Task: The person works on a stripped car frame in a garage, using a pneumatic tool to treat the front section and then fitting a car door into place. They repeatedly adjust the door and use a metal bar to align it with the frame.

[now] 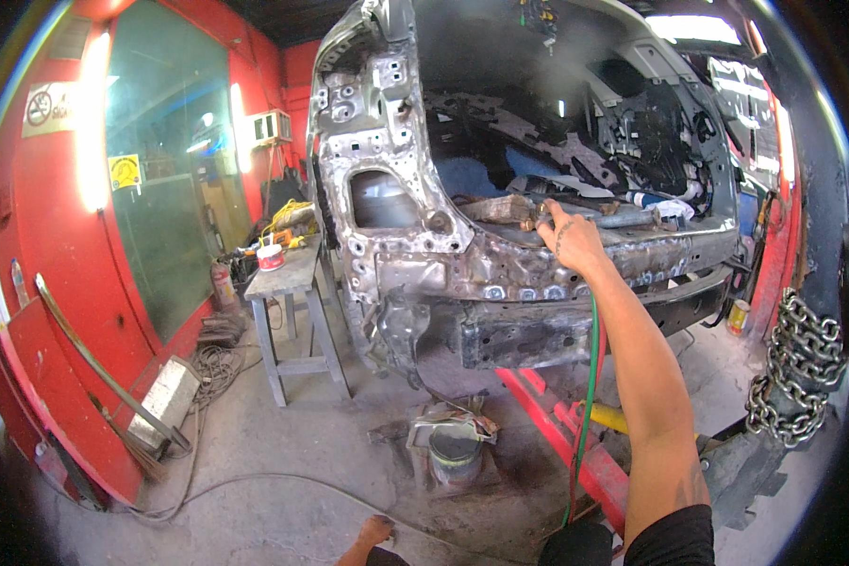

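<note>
My right hand point(566, 236) reaches onto the rear ledge of a stripped, bare-metal car body point(396, 269), its fingers closed round a small object I cannot make out. Beside those fingers lie a worn wooden block point(495, 209) and a grey cylindrical tool point(623, 218). A green hose point(591, 368) hangs below that hand, next to a red one. Low at the bottom edge, my left hand point(375, 528) is near a grey hose point(302, 479) lying across the floor; its fingers are too small to read.
A red lift point(604, 476) is under the body. A work stand point(278, 278) with tools stands left, by a red wall point(47, 189) and glass panel. A bucket point(455, 457) sits below the body. Heavy chains point(790, 368) hang right; cables point(217, 363) lie coiled at left.
</note>
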Available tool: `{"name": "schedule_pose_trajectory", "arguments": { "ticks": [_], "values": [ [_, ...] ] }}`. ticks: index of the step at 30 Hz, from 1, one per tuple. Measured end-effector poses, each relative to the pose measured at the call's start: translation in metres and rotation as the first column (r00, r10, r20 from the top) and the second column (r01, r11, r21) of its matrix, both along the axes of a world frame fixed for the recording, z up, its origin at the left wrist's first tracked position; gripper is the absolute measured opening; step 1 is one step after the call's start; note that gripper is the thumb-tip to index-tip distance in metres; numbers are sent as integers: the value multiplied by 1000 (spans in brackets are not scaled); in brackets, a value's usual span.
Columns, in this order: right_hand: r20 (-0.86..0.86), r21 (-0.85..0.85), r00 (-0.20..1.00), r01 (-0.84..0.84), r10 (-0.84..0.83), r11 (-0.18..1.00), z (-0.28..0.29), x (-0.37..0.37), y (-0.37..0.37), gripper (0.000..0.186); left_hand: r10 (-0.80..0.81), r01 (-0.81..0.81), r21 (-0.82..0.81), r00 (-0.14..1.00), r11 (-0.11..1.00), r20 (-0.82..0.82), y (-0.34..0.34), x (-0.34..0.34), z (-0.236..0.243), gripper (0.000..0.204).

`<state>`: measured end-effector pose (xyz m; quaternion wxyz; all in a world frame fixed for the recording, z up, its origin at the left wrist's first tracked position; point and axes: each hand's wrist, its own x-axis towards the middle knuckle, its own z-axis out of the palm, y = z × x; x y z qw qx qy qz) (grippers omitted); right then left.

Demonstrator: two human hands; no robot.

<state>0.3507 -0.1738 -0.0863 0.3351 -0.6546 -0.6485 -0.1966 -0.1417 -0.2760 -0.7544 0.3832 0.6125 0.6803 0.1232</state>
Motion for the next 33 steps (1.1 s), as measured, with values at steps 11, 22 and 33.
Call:
{"name": "schedule_pose_trajectory", "arguments": {
  "ticks": [11, 22, 33],
  "values": [
    [-13, -39, 1000, 17, -17, 999, 3, 0, -5, 58, -22, 21, 33, 999, 999, 32, 1, 6, 8, 33],
    [-6, -19, 1000, 6, -6, 1000, -1, 2, 0, 58, -33, 36, -62, 999, 997, 36, -15, 17, 56, 37],
    [3, 0, 1000, 22, -22, 1000, -2, 2, 3, 58, -68, 68, 46, 998, 997, 4, -2, 3, 10, 39]
  ]
}}
